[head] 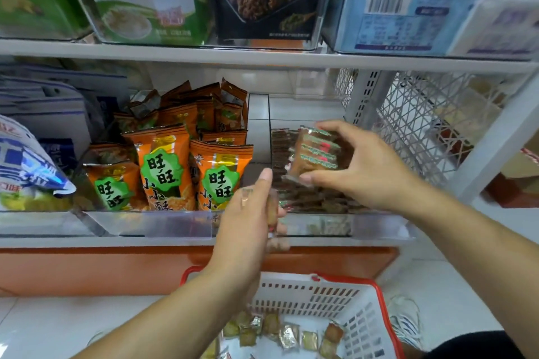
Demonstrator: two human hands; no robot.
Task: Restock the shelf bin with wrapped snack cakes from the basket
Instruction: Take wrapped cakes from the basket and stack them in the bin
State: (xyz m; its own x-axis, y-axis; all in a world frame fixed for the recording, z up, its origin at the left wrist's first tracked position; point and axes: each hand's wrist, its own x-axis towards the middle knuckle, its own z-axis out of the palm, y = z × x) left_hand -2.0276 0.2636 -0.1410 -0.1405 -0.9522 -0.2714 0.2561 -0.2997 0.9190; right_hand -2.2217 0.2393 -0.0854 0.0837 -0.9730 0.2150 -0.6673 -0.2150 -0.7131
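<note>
the right hand (361,166) pinches a stack of snack cakes (316,154) directly above the shelf bin (379,221), long edges crosswise. the left hand (250,213), fingers curled round one cake, waits just before the bin's front wall.

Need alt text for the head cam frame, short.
The right hand holds a stack of wrapped snack cakes over a clear shelf bin partly filled with them. The left hand grips another cake above a white basket with red trim.

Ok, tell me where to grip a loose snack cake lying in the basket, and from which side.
Come straight down from above: the basket is open-topped with tall walls. Pinch a snack cake across its two opposite edges; it lies flat, and its neighbours leave gaps for fingertips.
</note>
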